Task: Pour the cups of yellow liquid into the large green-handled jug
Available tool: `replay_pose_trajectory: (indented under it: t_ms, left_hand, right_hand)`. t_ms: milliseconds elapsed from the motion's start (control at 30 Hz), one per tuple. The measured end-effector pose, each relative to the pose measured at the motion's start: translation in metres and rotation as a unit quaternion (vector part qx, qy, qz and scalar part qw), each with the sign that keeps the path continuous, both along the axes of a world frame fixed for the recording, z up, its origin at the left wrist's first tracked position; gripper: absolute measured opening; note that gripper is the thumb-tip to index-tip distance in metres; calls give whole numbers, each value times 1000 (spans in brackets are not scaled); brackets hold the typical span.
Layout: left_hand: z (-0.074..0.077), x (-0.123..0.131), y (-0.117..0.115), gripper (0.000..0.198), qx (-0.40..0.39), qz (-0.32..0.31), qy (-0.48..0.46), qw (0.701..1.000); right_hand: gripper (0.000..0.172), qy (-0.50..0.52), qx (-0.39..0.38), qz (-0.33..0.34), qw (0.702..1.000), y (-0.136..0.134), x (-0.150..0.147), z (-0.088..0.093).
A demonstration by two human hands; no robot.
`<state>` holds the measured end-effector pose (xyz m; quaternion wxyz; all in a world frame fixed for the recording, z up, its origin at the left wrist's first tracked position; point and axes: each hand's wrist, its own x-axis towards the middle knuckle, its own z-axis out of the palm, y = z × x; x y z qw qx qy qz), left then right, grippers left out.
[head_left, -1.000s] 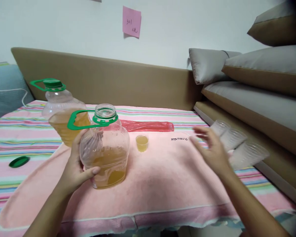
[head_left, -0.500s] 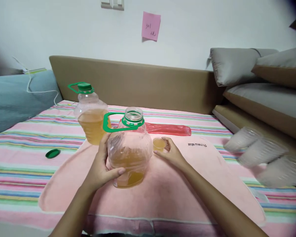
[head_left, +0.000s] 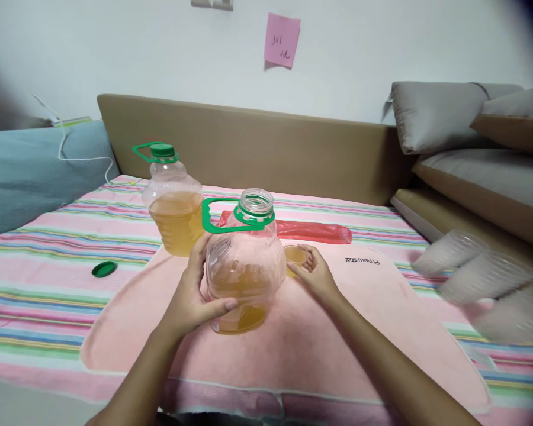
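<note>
My left hand (head_left: pixel 195 296) is wrapped round the left side of a clear plastic jug (head_left: pixel 244 266), its thumb across the front. The jug has a green ring handle (head_left: pixel 211 218), an uncapped mouth and amber liquid in its lower part. To the right of the jug, my right hand (head_left: pixel 317 273) grips a small clear plastic cup (head_left: pixel 295 255) of amber liquid between thumb and fingers. The jug partly covers the cup's left side. Both are on a pink mat (head_left: pixel 328 349).
A second, capped jug (head_left: pixel 177 222) of amber liquid stands behind on the left, and a loose green cap (head_left: pixel 103 269) lies near it. Behind the open jug is a red plastic bag (head_left: pixel 315 231). Stacks of clear cups (head_left: pixel 488 278) and piled cushions (head_left: pixel 493 177) are at the right.
The view has shifted, so everything sits a little further right. My left hand stays on the jug and my right hand stays at the cup, its fingers slightly more curled.
</note>
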<state>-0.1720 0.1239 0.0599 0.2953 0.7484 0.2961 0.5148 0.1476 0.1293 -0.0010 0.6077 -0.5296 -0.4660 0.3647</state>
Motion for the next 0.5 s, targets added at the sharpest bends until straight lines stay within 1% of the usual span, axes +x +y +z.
replay_pose_trajectory:
  t_ms: [133, 267, 400, 500]
  left_hand:
    - [-1, 0, 0, 127, -8, 2, -1, 1000]
    - [-2, 0, 0, 127, -11, -1, -1, 1000]
    - [-2, 0, 1, 122, -2, -5, -2, 1000]
    - [0, 1, 0, 122, -1, -7, -7, 1000]
  right_hand:
    - [88, 16, 0, -11, 1000, -2, 0, 14]
    - [86, 24, 13, -12, 1000, -3, 2, 37]
    - [80, 28, 27, 2, 999, -4, 3, 69]
    - [76, 41, 47, 18, 998, -6, 2, 100]
